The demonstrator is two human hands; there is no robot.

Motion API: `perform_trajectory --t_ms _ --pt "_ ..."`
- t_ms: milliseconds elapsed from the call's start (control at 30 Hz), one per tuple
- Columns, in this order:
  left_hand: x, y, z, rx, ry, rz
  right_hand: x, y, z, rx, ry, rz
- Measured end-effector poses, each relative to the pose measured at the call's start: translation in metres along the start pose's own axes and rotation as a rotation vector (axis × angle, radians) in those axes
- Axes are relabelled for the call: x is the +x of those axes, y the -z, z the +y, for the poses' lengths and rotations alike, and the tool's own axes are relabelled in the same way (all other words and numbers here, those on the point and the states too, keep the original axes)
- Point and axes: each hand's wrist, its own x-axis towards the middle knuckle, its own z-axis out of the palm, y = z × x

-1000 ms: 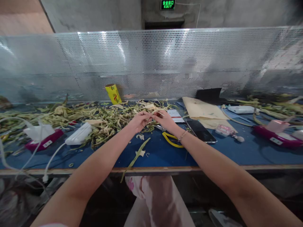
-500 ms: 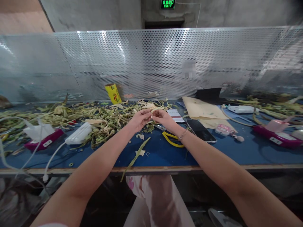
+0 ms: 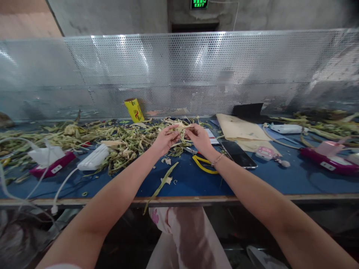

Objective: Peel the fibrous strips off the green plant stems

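Above the near edge of a heap of wilted green plant scraps [image 3: 131, 145], my left hand [image 3: 167, 139] and my right hand [image 3: 199, 137] face each other with a small gap between them. Both have their fingertips pinched on a pale, thin plant piece [image 3: 181, 130]; its exact kind is too small to make out. A beaded bracelet circles my right wrist. Scissors with yellow handles [image 3: 198, 164] lie below my right hand, their blades partly covered by it. One long green leaf strip [image 3: 164, 181] hangs over the table's front edge, beside small pale scraps.
A phone [image 3: 239, 154], brown paper [image 3: 238, 130] and a pink earphone case [image 3: 265, 153] lie on the right. Purple power strips [image 3: 53, 164] sit at both sides, with a white charger [image 3: 94, 157] and cables on the left. A perforated metal screen [image 3: 179, 74] stands behind, near a yellow box [image 3: 134, 110].
My hands have drawn slightly apart, the right one moving a little to the right. More of the pale plant piece shows between them.
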Motion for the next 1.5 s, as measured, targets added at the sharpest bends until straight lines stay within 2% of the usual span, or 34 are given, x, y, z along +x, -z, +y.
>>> perform_trajectory --t_ms 133,267,467,767,900,1100,1233,1367,1500 --pt "0.0 0.0 0.0 -0.011 0.005 0.004 -0.002 -0.001 -0.003 -0.139 0.048 0.009" --pt "0.0 0.0 0.0 -0.03 0.012 0.028 -0.005 -0.001 -0.007 -0.316 0.168 -0.024" --pt "0.0 -0.002 -0.001 -0.026 0.029 0.053 -0.008 -0.003 -0.011 -0.346 0.266 -0.042" --pt "-0.001 -0.004 -0.002 0.034 0.031 0.024 -0.003 -0.003 -0.011 -0.301 0.147 -0.144" --pt "-0.002 -0.005 -0.004 0.039 0.062 0.053 -0.003 -0.003 -0.007 -0.27 0.098 -0.117" --pt "-0.005 -0.012 -0.001 0.05 0.099 0.077 -0.005 -0.004 -0.007 -0.285 0.052 -0.011" --pt "-0.007 -0.014 0.001 0.012 0.099 0.088 -0.005 -0.005 -0.01 -0.227 0.026 -0.003" --pt "-0.007 -0.011 0.001 0.028 0.083 0.037 -0.004 -0.004 -0.009 -0.176 -0.018 -0.016" --pt "-0.006 -0.008 -0.001 0.047 0.068 0.006 -0.002 -0.001 -0.007 -0.238 0.033 -0.03"
